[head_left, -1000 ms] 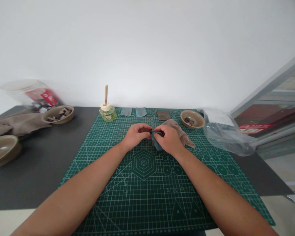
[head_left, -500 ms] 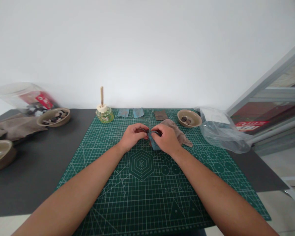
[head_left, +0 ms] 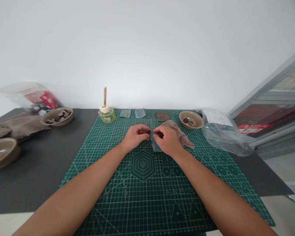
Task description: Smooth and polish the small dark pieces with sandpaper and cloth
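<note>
Taking the green cutting mat [head_left: 142, 183] as the landmark: well off its left edge, on the dark table, sit an empty tan bowl [head_left: 1, 152], a grey-brown cloth [head_left: 17, 126], a tipped clear jar [head_left: 29, 96] and a bowl of small dark pieces [head_left: 57, 116]. At the mat's far left corner stands a small glass bottle [head_left: 107, 113] with a stick rising from it.

Both forearms reach from the near edge of the mat toward its far middle, converging. The left hand [head_left: 135, 137] is curled, knuckles up, its fingertips pinched on a small dark piece that is too small to identify. The right hand [head_left: 168, 140] meets it fingertip to fingertip, pinching the top edge of a blue strip [head_left: 155, 146] that lies on the mat just beyond the hexagon print.

Just right of the hands lies a crumpled tan cloth [head_left: 180, 132]; along the mat's far edge sit flat swatches [head_left: 140, 113] and a second small bowl [head_left: 191, 119]. A clear plastic bag [head_left: 223, 131] overhangs the right edge.
</note>
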Tool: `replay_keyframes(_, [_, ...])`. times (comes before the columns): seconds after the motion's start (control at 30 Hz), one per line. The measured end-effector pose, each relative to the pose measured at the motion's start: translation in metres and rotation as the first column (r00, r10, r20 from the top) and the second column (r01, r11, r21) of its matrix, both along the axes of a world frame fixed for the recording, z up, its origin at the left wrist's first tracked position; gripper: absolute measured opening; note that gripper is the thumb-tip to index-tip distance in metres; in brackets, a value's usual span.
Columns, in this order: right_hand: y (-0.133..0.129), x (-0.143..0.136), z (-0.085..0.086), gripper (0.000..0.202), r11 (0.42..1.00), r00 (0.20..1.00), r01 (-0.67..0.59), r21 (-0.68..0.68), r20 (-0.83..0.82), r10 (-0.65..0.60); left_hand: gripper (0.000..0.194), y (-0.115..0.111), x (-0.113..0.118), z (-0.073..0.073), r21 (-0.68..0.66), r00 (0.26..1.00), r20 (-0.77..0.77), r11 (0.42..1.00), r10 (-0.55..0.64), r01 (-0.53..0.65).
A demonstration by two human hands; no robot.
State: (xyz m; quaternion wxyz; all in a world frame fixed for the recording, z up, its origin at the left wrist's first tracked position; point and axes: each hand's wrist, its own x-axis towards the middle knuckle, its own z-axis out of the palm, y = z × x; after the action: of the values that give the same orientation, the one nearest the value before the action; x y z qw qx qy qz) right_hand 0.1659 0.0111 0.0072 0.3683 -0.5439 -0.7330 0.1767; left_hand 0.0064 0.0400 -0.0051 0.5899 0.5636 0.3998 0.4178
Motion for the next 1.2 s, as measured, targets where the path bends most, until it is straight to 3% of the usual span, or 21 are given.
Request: replay_keyframes(1.2, [-0.0020,-0.0008,0.0051,0.008,0.999,0.997,-0.031,-0.028,0.069,0.033,0.023,0.0026,-0.0004,-0.0063,0.055,0.999,-0.036,0.998,-0.015,0.017])
